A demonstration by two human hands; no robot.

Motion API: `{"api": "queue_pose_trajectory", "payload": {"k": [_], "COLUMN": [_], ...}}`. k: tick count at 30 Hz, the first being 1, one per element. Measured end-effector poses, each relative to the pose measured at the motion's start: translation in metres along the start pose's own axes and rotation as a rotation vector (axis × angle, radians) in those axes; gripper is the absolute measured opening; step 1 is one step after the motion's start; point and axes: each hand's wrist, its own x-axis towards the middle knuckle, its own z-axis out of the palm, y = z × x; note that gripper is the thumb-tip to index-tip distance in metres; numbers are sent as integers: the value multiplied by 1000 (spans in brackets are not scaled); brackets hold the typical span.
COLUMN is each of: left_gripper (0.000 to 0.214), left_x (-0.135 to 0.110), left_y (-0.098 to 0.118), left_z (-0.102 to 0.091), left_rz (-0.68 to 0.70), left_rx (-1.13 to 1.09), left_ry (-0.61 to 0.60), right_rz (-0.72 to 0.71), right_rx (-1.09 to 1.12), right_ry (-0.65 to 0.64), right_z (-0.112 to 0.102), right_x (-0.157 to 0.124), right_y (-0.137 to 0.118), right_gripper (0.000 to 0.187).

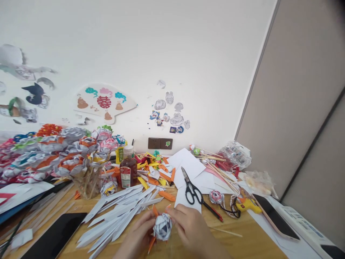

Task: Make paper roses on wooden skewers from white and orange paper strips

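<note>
Near the table's front edge, a white and grey paper flower (162, 227) with orange paper pieces sticking out sits between my two hands. My left hand (144, 227) is closed around its left side. On the right, my right hand (185, 221) has its fingers closed at the flower's upper right edge, by a small orange tip. Folded white paper strips (121, 212) lie fanned out just left of my hands. Black-handled scissors (192, 189) rest on white paper (185, 165) beyond my right hand.
A yellow glue gun (249, 205) and phone (275, 216) lie to the right; another phone (55, 235) lies front left. A red-labelled jar (128, 169) stands by colourful paper scraps (156, 169). Several paper flowers (72, 163) crowd the left. A red-black pen (212, 211) lies beyond my right hand.
</note>
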Motion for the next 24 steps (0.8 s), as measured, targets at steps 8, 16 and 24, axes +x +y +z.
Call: {"api": "queue_pose_trajectory", "payload": {"k": [8, 16, 24], "left_gripper": [33, 37, 42], "left_x": [0, 1, 6], "left_y": [-3, -4, -16], "left_z": [1, -2, -8], "left_rz": [-7, -43, -41], "left_rx": [-49, 43, 67], "left_ry": [-44, -59, -72], "right_rz": [-16, -94, -111], "right_rx": [33, 31, 57], "right_ry": [155, 126, 73], "right_z": [7, -1, -3], "right_x": [-3, 0, -2], "right_y": [1, -5, -6], "right_gripper": [28, 24, 15]}}
